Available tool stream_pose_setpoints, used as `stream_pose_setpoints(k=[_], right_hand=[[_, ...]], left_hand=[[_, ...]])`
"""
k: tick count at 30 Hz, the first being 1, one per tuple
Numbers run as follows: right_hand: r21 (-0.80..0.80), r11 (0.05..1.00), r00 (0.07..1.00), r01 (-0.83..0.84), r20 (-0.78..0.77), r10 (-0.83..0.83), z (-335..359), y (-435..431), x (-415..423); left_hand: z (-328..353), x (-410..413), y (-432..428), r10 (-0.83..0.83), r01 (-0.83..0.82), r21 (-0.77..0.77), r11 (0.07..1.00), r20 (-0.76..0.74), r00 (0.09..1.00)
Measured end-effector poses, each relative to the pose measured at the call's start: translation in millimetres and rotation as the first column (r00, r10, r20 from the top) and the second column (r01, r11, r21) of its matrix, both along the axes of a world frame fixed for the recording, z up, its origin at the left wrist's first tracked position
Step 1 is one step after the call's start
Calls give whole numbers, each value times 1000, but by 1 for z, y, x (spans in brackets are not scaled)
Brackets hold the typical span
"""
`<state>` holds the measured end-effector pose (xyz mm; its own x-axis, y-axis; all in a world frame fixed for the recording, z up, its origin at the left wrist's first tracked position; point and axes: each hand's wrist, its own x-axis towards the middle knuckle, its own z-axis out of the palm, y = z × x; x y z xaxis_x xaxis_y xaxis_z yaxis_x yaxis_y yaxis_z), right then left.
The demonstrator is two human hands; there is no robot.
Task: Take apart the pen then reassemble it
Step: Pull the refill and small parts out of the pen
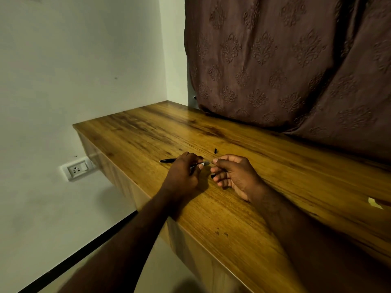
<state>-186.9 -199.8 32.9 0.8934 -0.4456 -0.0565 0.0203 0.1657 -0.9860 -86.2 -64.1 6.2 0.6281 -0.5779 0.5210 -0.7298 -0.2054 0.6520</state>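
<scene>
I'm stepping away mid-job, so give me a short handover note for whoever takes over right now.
Left hand pinches one end of the thin pale inner piece; right hand pinches the other end, a small black part under its curled fingers.
Black barrel section shows beside the left hand, on its left.
Loose black piece lies on the desk beyond the hands.
Done: pen is in pieces.
Left: refit every piece.

Desktop point(148, 127) is lying open toward the far corner, curtain point(285, 60) is crowding its rear edge, small black pen piece point(215, 150) is sitting mid-surface.
</scene>
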Motion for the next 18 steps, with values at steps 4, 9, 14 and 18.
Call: stream_pose_setpoints(k=[4,9,14,18], right_hand=[[-17,998,998,54,37,-54,-1,-3,0],[-36,985,983,169,78,-166,-3,-8,1],[34,961,955,276,106,-278,-1,-16,1],[42,957,951,287,109,-290,-2,-17,2]], left_hand=[[0,1,1,-17,15,-35,999,-74,997],[0,-2,3,-28,8,-100,995,-195,980],[-1,0,2,-10,-32,-157,987,-260,965],[0,8,3,12,-58,-203,977,-223,975]])
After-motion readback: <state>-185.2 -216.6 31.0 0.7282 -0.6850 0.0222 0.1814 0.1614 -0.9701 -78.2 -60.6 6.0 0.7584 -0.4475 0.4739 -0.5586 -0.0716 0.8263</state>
